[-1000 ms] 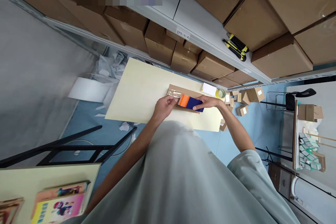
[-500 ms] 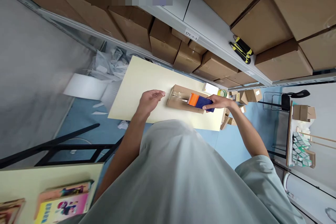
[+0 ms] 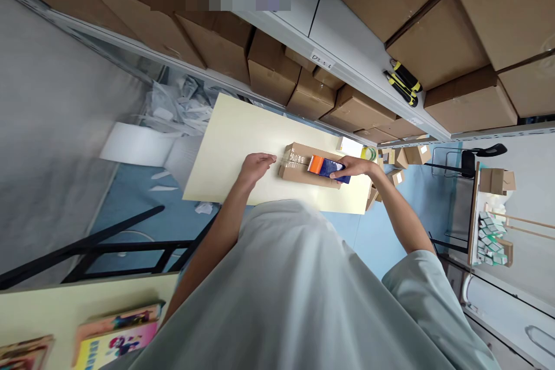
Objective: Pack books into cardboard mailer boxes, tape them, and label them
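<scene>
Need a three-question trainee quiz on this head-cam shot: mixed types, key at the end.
1. Which hand holds the orange-and-blue tool: A) left, B) right, C) both?
2. True or false: the cardboard box below it lies on the floor.
3. Fill in: shiny clear tape shows on the box end nearer the ____ hand.

Key:
1. B, the right hand.
2. False; it lies on the pale yellow table.
3. Left, as in left hand.
</scene>
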Action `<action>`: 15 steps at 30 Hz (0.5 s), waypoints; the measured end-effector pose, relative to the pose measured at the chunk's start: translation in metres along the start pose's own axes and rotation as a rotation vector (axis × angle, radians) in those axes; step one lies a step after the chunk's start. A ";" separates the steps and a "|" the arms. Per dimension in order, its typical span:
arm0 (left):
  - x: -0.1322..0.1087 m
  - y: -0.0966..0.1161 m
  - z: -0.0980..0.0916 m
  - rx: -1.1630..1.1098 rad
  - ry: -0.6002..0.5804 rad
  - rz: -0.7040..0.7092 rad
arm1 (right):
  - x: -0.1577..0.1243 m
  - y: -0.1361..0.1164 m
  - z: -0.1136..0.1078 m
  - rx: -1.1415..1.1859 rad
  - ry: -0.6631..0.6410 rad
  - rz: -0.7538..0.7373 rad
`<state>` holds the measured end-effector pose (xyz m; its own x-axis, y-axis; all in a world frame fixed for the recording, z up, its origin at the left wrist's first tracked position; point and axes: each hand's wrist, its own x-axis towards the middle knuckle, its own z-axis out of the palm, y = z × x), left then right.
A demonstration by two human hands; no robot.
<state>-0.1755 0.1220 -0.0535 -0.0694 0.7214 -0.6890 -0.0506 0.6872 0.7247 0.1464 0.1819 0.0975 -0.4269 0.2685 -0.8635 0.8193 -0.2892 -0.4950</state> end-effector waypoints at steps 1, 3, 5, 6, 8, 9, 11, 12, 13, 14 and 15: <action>0.005 -0.003 0.003 0.009 -0.012 -0.020 | 0.001 0.000 0.000 -0.004 0.008 0.002; 0.013 -0.007 0.010 0.038 -0.048 -0.060 | 0.003 -0.001 0.000 -0.018 0.028 0.004; 0.018 -0.009 0.016 0.072 -0.101 -0.089 | 0.004 0.000 0.001 -0.026 0.024 0.000; 0.020 -0.010 0.019 0.086 -0.126 -0.100 | 0.006 0.001 0.001 -0.026 0.015 -0.006; 0.022 -0.011 0.022 0.104 -0.164 -0.117 | 0.008 0.004 0.002 -0.017 -0.003 -0.020; 0.022 -0.012 0.022 0.110 -0.176 -0.119 | 0.009 0.006 0.003 -0.009 -0.007 -0.026; 0.023 -0.014 0.021 0.130 -0.171 -0.118 | 0.011 0.007 0.004 0.008 0.000 -0.029; 0.023 -0.016 0.020 0.151 -0.153 -0.123 | 0.011 0.008 0.004 0.014 0.000 -0.026; 0.023 -0.018 0.018 0.181 -0.123 -0.131 | 0.011 0.007 0.005 0.018 -0.001 -0.025; 0.022 -0.021 0.017 0.214 -0.083 -0.127 | 0.011 0.007 0.005 0.020 -0.005 -0.026; 0.020 -0.024 0.016 0.245 -0.043 -0.106 | 0.011 0.007 0.005 0.019 -0.006 -0.028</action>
<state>-0.1593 0.1213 -0.0843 -0.0340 0.6434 -0.7648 0.1872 0.7558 0.6275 0.1455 0.1783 0.0844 -0.4523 0.2714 -0.8496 0.7994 -0.2990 -0.5211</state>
